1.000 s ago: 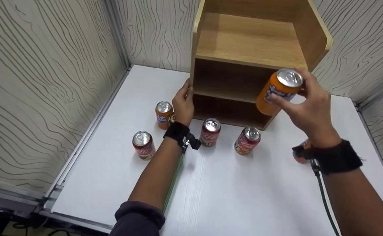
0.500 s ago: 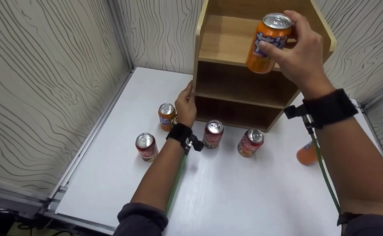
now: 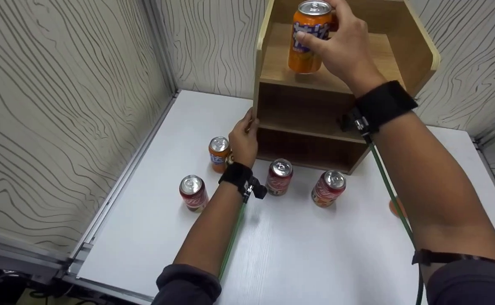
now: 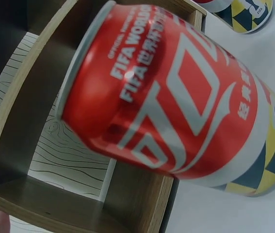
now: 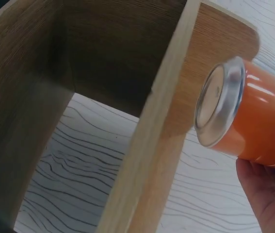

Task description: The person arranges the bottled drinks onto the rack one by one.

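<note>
My right hand (image 3: 346,51) grips an orange soda can (image 3: 304,59), thumb across its label, upright in front of the top tier of a wooden shelf (image 3: 417,51). In the right wrist view the silver base of this can (image 5: 219,104) shows beside a shelf board. My left hand (image 3: 243,142) rests against the shelf's left side panel, fingers along its outer face. Close to that wrist stands a red cola can (image 3: 279,182), which fills much of the left wrist view. Another orange soda can (image 3: 218,161) stands just left of the left hand.
Two more red cola cans stand on the white table (image 3: 290,254): one (image 3: 193,197) left of the left forearm, one (image 3: 327,192) before the shelf's right side. An orange can (image 3: 395,207) is mostly hidden behind the right forearm. Patterned walls (image 3: 95,84) enclose the table.
My right hand has lifted the orange soda can up and to the left, from the shelf's right side to its top tier. The left hand stays at the side panel.
</note>
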`<state>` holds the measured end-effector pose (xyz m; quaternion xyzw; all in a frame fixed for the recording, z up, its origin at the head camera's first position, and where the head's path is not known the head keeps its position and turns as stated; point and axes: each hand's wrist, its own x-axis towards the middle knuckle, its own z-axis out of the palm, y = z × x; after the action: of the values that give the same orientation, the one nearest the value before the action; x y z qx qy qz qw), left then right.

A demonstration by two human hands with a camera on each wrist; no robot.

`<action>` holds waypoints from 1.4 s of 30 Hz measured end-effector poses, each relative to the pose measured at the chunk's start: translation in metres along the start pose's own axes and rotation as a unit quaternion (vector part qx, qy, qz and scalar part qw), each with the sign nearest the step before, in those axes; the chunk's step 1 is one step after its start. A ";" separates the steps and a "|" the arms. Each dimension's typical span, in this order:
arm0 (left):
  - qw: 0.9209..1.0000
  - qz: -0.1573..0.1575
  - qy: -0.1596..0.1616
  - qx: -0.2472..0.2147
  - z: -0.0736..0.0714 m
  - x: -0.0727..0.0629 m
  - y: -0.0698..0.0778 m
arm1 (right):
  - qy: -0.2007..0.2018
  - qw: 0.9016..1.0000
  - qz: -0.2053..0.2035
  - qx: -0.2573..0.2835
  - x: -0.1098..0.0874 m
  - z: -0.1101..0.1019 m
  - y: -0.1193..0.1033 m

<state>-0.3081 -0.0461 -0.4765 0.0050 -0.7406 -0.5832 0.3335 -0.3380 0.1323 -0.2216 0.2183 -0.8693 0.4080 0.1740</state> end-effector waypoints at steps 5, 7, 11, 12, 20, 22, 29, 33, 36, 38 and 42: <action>0.999 0.002 0.012 0.031 0.000 -0.004 0.000 | -0.012 0.999 0.024 0.033 0.011 0.014 0.001; 0.999 -0.003 0.015 0.039 0.000 -0.005 0.000 | -0.011 0.998 0.032 0.043 0.013 0.019 0.001; 0.999 -0.011 0.014 0.047 0.001 -0.005 0.002 | -0.009 0.998 0.040 0.046 0.016 0.025 0.003; 0.999 -0.015 0.012 0.047 0.001 -0.005 0.002 | -0.009 0.998 0.041 0.045 0.017 0.027 0.004; 0.997 -0.040 -0.022 0.065 0.001 -0.005 0.003 | -0.009 0.998 0.047 0.043 0.016 0.031 0.008; 0.995 -0.037 -0.027 0.092 0.002 -0.006 0.002 | -0.010 0.998 0.048 0.045 0.015 0.032 0.008; 0.993 -0.016 -0.029 0.113 0.002 -0.007 0.000 | -0.010 0.999 0.037 0.026 0.015 0.031 0.009; 0.994 -0.014 -0.028 0.105 0.001 -0.007 0.001 | -0.015 0.999 0.036 0.028 0.014 0.030 0.010; 0.995 -0.008 -0.025 0.099 0.001 -0.006 0.001 | -0.022 0.998 0.036 0.039 0.014 0.029 0.011; 0.995 -0.004 -0.024 0.096 0.001 -0.006 0.001 | -0.032 0.998 0.040 0.046 0.013 0.028 0.012; 0.995 -0.001 -0.024 0.094 0.003 -0.009 0.001 | -0.061 0.995 0.059 0.049 0.007 0.021 0.014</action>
<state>-0.3017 -0.0398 -0.4804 0.0229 -0.7998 -0.5118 0.3129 -0.3540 0.1217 -0.2395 0.1997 -0.8684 0.4458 0.0849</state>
